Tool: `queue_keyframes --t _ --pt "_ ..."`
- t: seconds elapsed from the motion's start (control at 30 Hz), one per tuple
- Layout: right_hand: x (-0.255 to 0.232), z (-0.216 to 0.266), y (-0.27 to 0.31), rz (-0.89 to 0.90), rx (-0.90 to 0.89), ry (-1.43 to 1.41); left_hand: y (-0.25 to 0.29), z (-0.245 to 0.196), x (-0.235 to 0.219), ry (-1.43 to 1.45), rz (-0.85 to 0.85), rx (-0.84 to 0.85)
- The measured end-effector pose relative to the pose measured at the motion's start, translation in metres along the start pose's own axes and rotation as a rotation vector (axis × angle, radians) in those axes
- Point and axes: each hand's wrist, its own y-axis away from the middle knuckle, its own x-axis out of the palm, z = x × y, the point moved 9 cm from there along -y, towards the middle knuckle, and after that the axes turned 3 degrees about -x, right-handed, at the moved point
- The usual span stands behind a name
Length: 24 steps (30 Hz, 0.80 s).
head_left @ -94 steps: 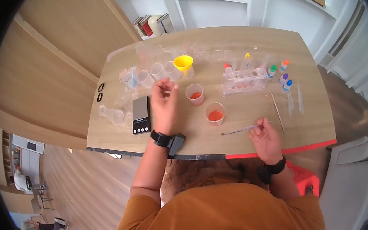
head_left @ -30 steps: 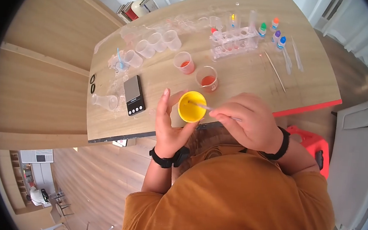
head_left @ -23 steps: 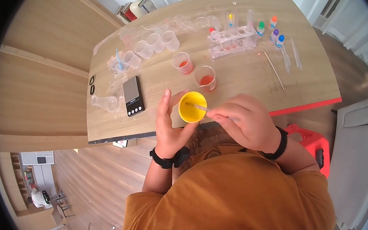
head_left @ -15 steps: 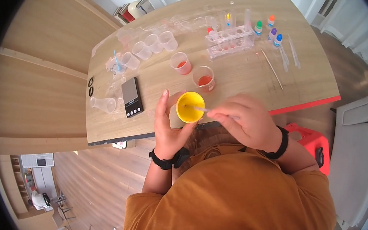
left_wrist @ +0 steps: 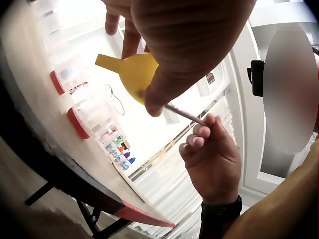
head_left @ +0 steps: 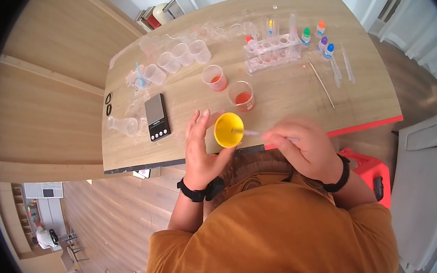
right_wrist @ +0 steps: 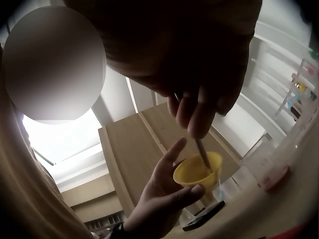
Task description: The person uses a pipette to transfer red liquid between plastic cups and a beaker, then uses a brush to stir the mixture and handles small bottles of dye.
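Observation:
A yellow funnel (head_left: 228,130) is raised over the table's near edge, its wide mouth turned toward the head camera. My left hand (head_left: 202,153) holds it between thumb and fingers; the spout shows in the left wrist view, pointing away from the palm. My right hand (head_left: 300,148) pinches a thin greyish stick (left_wrist: 185,114), whose far end reaches inside the funnel (right_wrist: 199,172). In the head view the stick is blurred. Beyond the hands stand two clear cups of red liquid, the nearer one (head_left: 248,106) just past the funnel and the other cup (head_left: 216,86) farther left.
A black pocket scale (head_left: 159,132) and a clear flask (head_left: 124,125) lie left on the table. Several clear cups (head_left: 176,56) stand behind. A test tube rack (head_left: 258,66), dropper bottles (head_left: 305,39), a thin wooden stick (head_left: 322,84) and clear pipettes (head_left: 347,63) occupy the right.
The left hand has taken the funnel from among the back cups and brought it near the body. The right hand has raised its stick into the funnel, lately shifting slightly right.

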Motion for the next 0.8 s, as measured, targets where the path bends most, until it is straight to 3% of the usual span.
queue_keyframes --t 0.13,0.23,0.27,0.33,0.4,0.6,0.73,0.8 --pt "-0.01 -0.005 0.014 -0.153 -0.041 -0.295 -0.02 0.007 -0.02 0.083 -0.101 -0.099" --pt "-0.031 -0.041 0.032 -0.469 0.089 -0.443 -0.052 0.034 -0.032 0.304 -0.199 -0.232" --pt "-0.026 -0.048 0.035 -0.467 0.081 -0.442 -0.065 0.048 -0.033 0.434 -0.224 -0.299" --pt "-0.027 -0.083 0.05 -0.591 0.244 -0.554 -0.091 0.061 -0.034 0.478 -0.246 -0.304" --pt "-0.026 -0.095 0.057 -0.597 0.251 -0.542 -0.116 0.081 -0.033 0.526 -0.264 -0.313" --pt "-0.019 -0.138 0.073 -0.632 0.346 -0.594 -0.18 0.128 -0.037 0.062 -0.36 -0.192" --pt "-0.018 -0.149 0.077 -0.671 0.366 -0.732 -0.195 0.146 -0.02 -0.074 -0.278 -0.17" --pt "-0.018 -0.147 0.077 -0.647 0.36 -0.728 -0.193 0.151 -0.004 -0.432 -0.196 -0.167"
